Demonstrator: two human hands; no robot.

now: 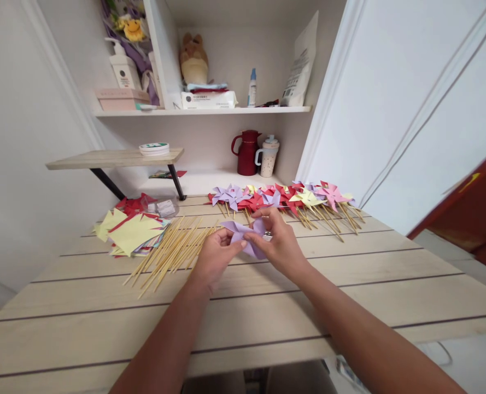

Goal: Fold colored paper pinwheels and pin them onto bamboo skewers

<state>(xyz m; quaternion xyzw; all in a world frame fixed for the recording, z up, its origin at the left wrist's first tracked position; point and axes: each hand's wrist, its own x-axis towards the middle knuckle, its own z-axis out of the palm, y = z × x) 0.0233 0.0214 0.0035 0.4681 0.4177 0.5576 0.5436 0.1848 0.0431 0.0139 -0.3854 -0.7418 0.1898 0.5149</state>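
Both my hands meet over the middle of the wooden table (349, 284) around a purple paper pinwheel piece (235, 230). My left hand (215, 257) pinches its left edge with fingers closed. My right hand (279, 241) grips its right side, fingers curled over the folded paper, with a small silvery item at the fingers that I cannot name. A loose pile of thin wooden sticks (169, 251) lies just left of my left hand. A stack of cut yellow, red and purple paper sheets (132, 232) sits further left.
A row of finished pinwheels (292, 200) on sticks, purple, red, yellow and pink, lies across the far side of the table. Behind stand a red jug (246, 153) and a speckled cup (268, 157). A small raised shelf (115, 158) holds a tape roll (154, 149).
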